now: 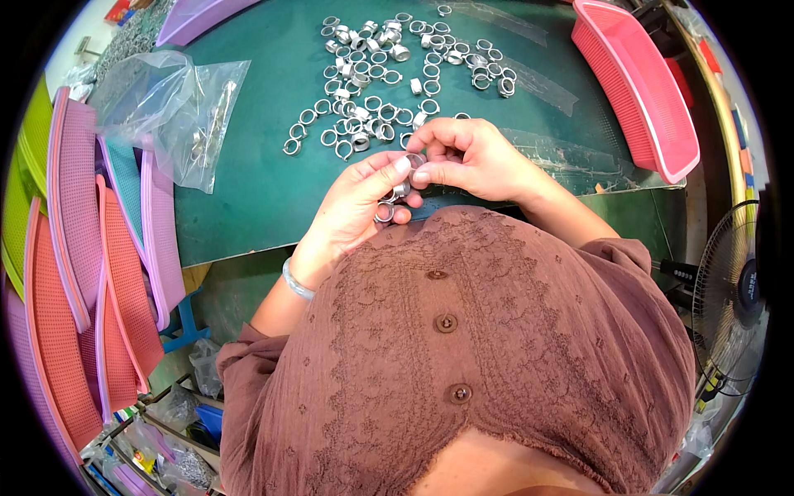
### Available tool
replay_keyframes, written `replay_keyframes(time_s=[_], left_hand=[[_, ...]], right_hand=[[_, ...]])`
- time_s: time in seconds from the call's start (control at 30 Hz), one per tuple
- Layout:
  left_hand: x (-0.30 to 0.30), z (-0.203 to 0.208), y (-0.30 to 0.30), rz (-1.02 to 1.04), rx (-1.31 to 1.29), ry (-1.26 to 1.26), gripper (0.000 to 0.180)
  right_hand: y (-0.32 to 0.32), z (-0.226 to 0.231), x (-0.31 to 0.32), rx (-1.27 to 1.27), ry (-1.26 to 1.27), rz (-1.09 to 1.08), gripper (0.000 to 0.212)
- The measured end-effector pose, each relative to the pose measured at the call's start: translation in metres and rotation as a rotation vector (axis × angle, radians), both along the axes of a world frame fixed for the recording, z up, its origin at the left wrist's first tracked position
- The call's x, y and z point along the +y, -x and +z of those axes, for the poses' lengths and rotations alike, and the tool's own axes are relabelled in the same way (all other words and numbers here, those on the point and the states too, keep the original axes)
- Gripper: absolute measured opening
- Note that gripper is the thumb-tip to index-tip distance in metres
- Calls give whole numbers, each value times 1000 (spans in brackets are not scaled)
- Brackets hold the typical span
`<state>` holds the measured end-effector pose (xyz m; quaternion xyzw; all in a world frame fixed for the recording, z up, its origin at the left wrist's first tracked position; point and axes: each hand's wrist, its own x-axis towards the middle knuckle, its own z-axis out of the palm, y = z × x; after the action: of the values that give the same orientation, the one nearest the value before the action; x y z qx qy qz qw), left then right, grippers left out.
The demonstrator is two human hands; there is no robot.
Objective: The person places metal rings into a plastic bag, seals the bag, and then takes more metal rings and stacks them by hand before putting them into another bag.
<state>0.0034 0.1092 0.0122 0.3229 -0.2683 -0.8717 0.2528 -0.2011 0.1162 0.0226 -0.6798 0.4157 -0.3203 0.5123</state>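
Note:
My left hand (351, 202) is curled round several small silvery metal ring clamps (385, 212), some of them showing between its fingers. At its thumb tip, one ring clamp (416, 160) stands on edge. My right hand (475, 161) pinches this same clamp from the other side with thumb and forefinger. Both hands meet just above the near edge of the green table (256, 149). Beyond them, many loose ring clamps (400, 54) lie scattered over the tabletop, the nearest ones close to my fingertips. My fingers partly cover the held clamps.
A pink plastic basket (633, 91) sits at the table's right edge. On the left lies a clear plastic bag (169, 103) with metal pieces inside, beside stacked purple baskets (70, 207) and orange baskets (54, 331). A purple bin (198, 18) is at far left; a fan (728, 281) stands at right.

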Motion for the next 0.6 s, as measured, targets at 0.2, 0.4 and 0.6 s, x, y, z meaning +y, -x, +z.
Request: replay_keyframes(time_s=[0.2, 0.4, 0.6], left_hand=[[-1, -4, -10, 109, 74, -48, 23], [-1, -5, -14, 216, 100, 16, 29], [-1, -10, -19, 190, 59, -22, 19]], right_hand=[[-1, -15, -7, 401, 418, -181, 24], [-13, -14, -7, 663, 454, -147, 27], [-6, -13, -10, 524, 517, -84, 19]])
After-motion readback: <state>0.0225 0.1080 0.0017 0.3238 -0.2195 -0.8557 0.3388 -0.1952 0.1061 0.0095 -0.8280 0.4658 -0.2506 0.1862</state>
